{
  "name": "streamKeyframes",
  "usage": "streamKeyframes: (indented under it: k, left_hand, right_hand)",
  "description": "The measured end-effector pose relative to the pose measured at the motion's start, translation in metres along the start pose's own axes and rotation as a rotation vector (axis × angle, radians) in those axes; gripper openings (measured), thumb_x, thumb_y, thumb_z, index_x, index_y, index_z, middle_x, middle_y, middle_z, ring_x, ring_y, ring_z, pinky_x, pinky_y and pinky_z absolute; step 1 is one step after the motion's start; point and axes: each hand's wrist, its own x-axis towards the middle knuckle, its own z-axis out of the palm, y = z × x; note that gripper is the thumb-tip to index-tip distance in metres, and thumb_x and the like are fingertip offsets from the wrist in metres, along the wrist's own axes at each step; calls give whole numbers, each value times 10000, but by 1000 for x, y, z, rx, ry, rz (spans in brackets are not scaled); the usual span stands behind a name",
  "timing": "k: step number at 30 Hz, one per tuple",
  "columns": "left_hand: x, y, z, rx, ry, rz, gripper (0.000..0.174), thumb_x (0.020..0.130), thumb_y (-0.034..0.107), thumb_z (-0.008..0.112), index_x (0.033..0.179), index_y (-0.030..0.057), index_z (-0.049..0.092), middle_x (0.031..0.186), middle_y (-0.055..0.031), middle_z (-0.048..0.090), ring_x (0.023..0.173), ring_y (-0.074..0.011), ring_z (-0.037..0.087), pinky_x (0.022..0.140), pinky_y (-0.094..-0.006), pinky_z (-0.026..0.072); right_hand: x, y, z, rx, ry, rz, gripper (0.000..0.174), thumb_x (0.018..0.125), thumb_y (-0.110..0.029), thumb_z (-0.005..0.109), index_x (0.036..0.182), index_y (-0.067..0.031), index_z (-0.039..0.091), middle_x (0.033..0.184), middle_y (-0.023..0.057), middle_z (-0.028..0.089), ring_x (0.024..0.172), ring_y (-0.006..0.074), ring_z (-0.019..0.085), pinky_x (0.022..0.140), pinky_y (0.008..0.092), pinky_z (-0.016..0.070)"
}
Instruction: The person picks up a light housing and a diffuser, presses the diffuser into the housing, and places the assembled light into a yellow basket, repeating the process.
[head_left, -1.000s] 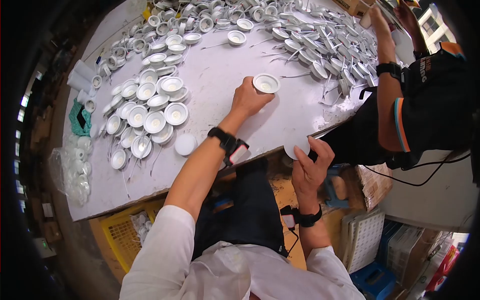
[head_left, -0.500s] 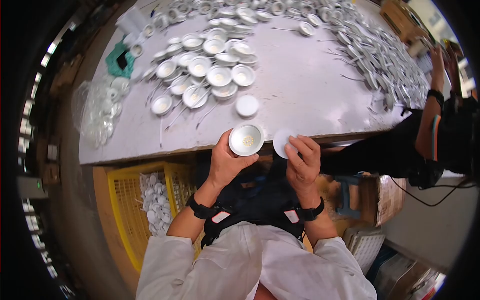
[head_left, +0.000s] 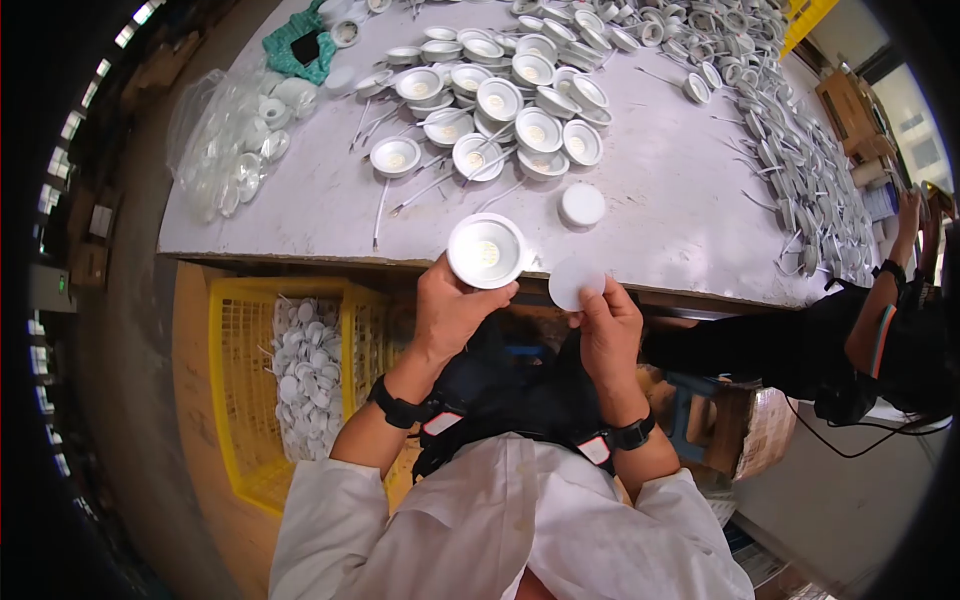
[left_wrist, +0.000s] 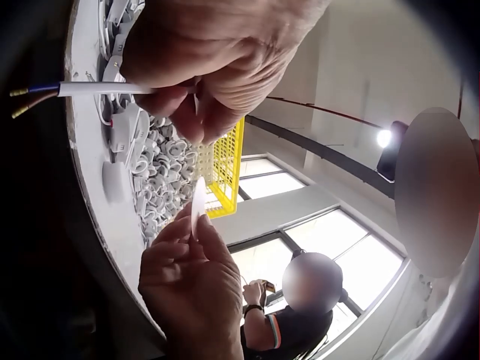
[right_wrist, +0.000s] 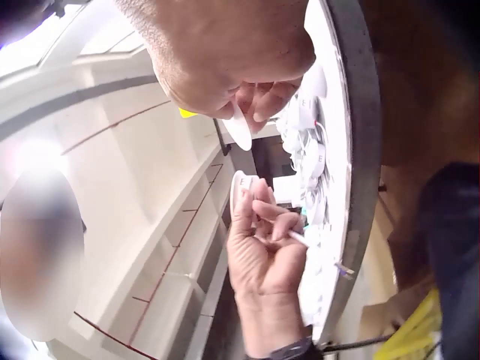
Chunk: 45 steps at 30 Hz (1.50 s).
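In the head view the left hand (head_left: 447, 312) grips a round white lamp housing (head_left: 486, 251), its open face up with yellowish LEDs inside. A white cable (left_wrist: 105, 88) with bare wire ends sticks out of that hand in the left wrist view. The right hand (head_left: 611, 335) pinches a thin translucent white disc (head_left: 577, 284) by its edge, close to the housing but apart from it. In the right wrist view the disc (right_wrist: 238, 129) stands on edge between thumb and fingers. A round white piece (head_left: 582, 205) lies on the table just beyond the hands.
Many lamp housings (head_left: 497, 100) with cables lie on the white table (head_left: 330, 215), more along its right side. A plastic bag (head_left: 222, 150) of white parts and a green cloth (head_left: 298, 45) are at the left. Below stands a yellow basket (head_left: 228, 385). Another person (head_left: 885, 330) is at the right.
The left hand has come back from over the table with the housing, its face now turned up beside the disc. The right hand still pinches the disc. The head view has shifted left.
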Motion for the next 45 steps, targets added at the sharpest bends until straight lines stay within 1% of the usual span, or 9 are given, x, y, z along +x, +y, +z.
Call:
streamKeyframes:
  k: [2, 11, 13, 16, 32, 34, 40, 41, 45]
  left_hand:
    - [1, -1, -1, -100, -82, -26, 386, 707, -30, 697, 1060, -27, 541, 924, -44, 610, 837, -103, 577, 698, -235, 499]
    - [-2, -12, 11, -144, -74, -120, 355, 719, -6, 706, 1037, -24, 550, 941, -49, 607, 845, -102, 570, 720, -238, 484]
    - [-3, -10, 15, -113, -32, -118, 269, 738, -20, 683, 983, -9, 575, 723, -11, 566, 518, -21, 439, 389, -167, 308]
    - [-1, -15, 12, -41, -37, -90, 285, 726, -19, 694, 985, -11, 576, 735, -12, 573, 510, -18, 433, 383, -166, 298]
    - [-2, -19, 14, -106, -14, -119, 288, 741, -25, 666, 1008, -13, 557, 825, -55, 617, 579, -42, 551, 377, -150, 311]
    - [-3, -8, 10, -74, -24, -196, 358, 705, -29, 682, 1034, -39, 539, 923, -68, 609, 791, -113, 589, 676, -243, 503]
    - [-6, -31, 7, -23, -301, -38, 482, 674, -1, 707, 1111, -15, 501, 1039, -61, 576, 962, -128, 551, 844, -275, 458]
    - [-5, -36, 9, -23, -352, 32, 534, 717, 12, 677, 1198, -20, 449, 1069, -77, 560, 900, -112, 568, 685, -245, 502]
    - [-7, -32, 10, -17, -347, -56, 497, 742, 86, 683, 1175, -30, 469, 1017, -84, 581, 872, -124, 581, 693, -247, 504]
  right_hand:
    - [2, 2, 5, 290, -75, 155, 302, 848, -129, 603, 1102, 31, 570, 842, 62, 636, 623, 83, 545, 548, 187, 428]
    - [-4, 11, 19, 239, -128, 286, 311, 834, -101, 622, 1104, 42, 562, 880, 73, 631, 693, 106, 599, 552, 188, 469]
    - [-4, 13, 17, 230, -119, 287, 306, 836, -103, 622, 1099, 42, 564, 876, 75, 631, 694, 109, 602, 555, 190, 474]
    - [-5, 13, 14, 212, -106, 288, 296, 838, -104, 619, 1090, 42, 568, 867, 77, 632, 697, 112, 606, 556, 193, 479]
    - [-4, 15, 1, 238, -55, 325, 267, 878, -104, 546, 1097, 47, 565, 886, 83, 637, 683, 105, 600, 547, 188, 472]
    - [-1, 13, -4, 176, -16, 261, 266, 876, -95, 541, 1103, 41, 567, 894, 87, 639, 672, 103, 596, 549, 186, 472]
    - [5, 9, -1, 68, -105, 257, 262, 862, -62, 552, 1103, 36, 578, 903, 82, 635, 660, 79, 570, 548, 186, 475]
    - [4, 8, 2, 63, -86, 263, 256, 849, -52, 572, 1089, 36, 588, 881, 73, 629, 658, 70, 559, 538, 180, 471]
    - [2, 13, 8, 40, -115, 201, 256, 839, -57, 593, 1077, 37, 591, 843, 59, 620, 650, 65, 557, 526, 176, 465]
